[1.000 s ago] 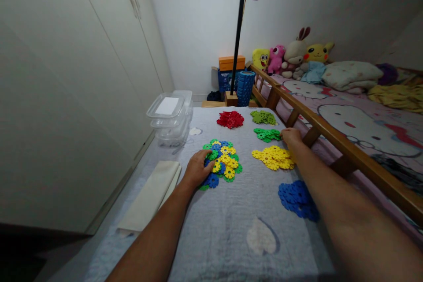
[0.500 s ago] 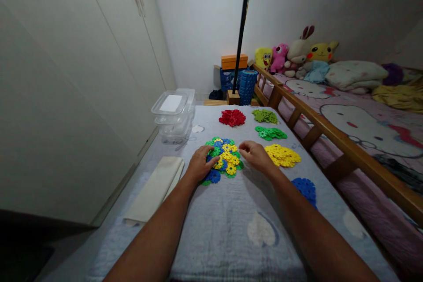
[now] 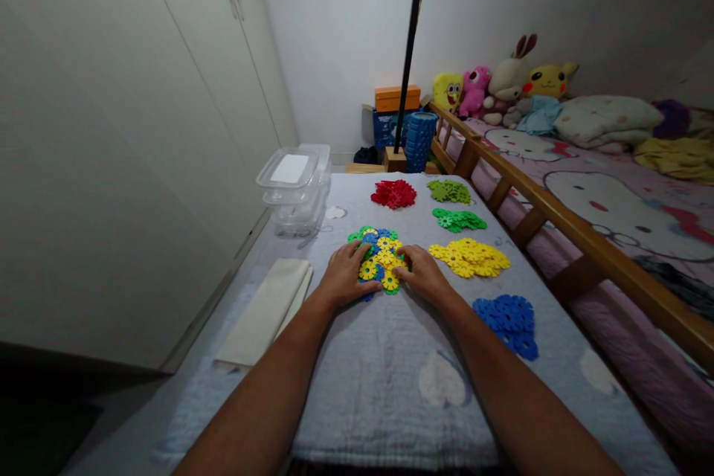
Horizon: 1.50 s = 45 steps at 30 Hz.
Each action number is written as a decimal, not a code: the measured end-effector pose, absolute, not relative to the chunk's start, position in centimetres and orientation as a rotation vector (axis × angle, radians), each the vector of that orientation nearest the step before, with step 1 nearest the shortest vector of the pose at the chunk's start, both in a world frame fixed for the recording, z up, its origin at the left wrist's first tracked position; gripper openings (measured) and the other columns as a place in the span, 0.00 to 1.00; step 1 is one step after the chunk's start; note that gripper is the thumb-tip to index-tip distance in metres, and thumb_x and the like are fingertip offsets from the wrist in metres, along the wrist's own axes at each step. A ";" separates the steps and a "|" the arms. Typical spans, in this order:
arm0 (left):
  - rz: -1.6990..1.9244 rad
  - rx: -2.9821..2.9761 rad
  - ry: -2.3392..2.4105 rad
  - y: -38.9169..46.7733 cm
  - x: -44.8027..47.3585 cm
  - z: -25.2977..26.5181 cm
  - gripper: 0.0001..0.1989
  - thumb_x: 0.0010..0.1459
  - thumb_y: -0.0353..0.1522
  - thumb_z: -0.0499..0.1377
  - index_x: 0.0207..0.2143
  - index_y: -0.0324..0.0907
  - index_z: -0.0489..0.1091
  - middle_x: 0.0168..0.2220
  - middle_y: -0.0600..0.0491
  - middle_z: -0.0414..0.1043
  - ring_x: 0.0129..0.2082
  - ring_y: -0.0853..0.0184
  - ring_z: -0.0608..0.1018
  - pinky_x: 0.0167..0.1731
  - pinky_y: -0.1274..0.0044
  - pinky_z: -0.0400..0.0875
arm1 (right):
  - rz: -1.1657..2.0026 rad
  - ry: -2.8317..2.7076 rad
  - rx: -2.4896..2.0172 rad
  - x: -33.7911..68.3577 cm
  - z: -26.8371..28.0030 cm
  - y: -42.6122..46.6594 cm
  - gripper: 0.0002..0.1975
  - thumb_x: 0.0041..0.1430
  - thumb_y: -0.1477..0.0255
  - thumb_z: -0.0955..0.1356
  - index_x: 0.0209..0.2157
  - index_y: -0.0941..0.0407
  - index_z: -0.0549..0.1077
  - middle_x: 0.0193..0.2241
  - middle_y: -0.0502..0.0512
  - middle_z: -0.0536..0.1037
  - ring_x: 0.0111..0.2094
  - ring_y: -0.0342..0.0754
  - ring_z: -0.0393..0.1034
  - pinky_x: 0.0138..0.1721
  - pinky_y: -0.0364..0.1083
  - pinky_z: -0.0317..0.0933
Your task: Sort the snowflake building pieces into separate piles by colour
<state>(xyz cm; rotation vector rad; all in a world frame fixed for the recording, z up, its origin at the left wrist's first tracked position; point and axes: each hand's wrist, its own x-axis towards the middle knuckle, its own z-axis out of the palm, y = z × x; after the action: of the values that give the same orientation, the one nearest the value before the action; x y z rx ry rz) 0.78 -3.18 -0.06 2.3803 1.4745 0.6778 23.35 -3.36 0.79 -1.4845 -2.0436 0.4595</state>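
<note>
A mixed pile of flower-shaped plastic discs (image 3: 384,256) in yellow, blue and green lies on the cloth between my hands. Against its left side rests my left hand (image 3: 346,275), fingers apart and thumb stretched along the near edge. My right hand (image 3: 425,275) touches the pile's right edge, its thumb and fingers curved but apart. Parts of the pile are covered by my fingers. To the right are single-colour piles: yellow discs (image 3: 474,259), blue discs (image 3: 507,323), green discs (image 3: 458,220), olive-green discs (image 3: 449,192) and red discs (image 3: 394,194).
Stacked clear plastic boxes (image 3: 293,197) stand at the back left, a white label on top. A folded cream cloth (image 3: 265,312) lies left of my forearm. A wooden bed rail (image 3: 529,219) runs along the right side. Behind the table rises a black pole (image 3: 410,52).
My right hand has moved left and down onto the mixed pile. My left thumb has come round its near edge, and the pile looks more gathered. A disc now shows at the yellow pile's left end.
</note>
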 end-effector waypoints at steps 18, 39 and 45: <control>0.771 2.413 1.531 -2.9 1.1 -0.7 0.31 0.56 0.43 0.64 0.59 0.42 0.65 0.62 0.40 0.63 0.62 0.49 0.67 0.62 0.57 0.63 | 0.108 -1.394 -1.858 35.4 4.3 -1.7 0.12 0.50 0.68 0.64 0.32 0.57 0.78 0.30 0.57 0.80 0.31 0.50 0.70 0.39 0.48 0.62; 0.629 2.267 1.794 -3.1 0.5 0.2 0.39 0.53 0.51 0.63 0.62 0.44 0.61 0.65 0.40 0.59 0.65 0.49 0.62 0.64 0.57 0.56 | -0.063 -1.642 -1.991 32.7 3.8 -1.9 0.12 0.56 0.76 0.63 0.36 0.60 0.78 0.36 0.62 0.80 0.39 0.53 0.72 0.42 0.48 0.61; 0.393 2.246 1.642 -3.3 -0.5 1.7 0.60 0.40 0.53 0.70 0.69 0.42 0.47 0.69 0.36 0.48 0.69 0.45 0.54 0.66 0.56 0.48 | 0.265 -1.973 -1.466 26.2 2.5 -3.1 0.07 0.58 0.74 0.65 0.34 0.57 0.76 0.31 0.56 0.76 0.35 0.49 0.70 0.40 0.47 0.61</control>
<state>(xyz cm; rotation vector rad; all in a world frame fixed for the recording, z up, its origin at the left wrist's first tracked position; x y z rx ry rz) -0.45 -3.26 1.74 2.2457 1.6423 0.3933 26.17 -3.06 2.45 -1.4657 -1.9734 0.2649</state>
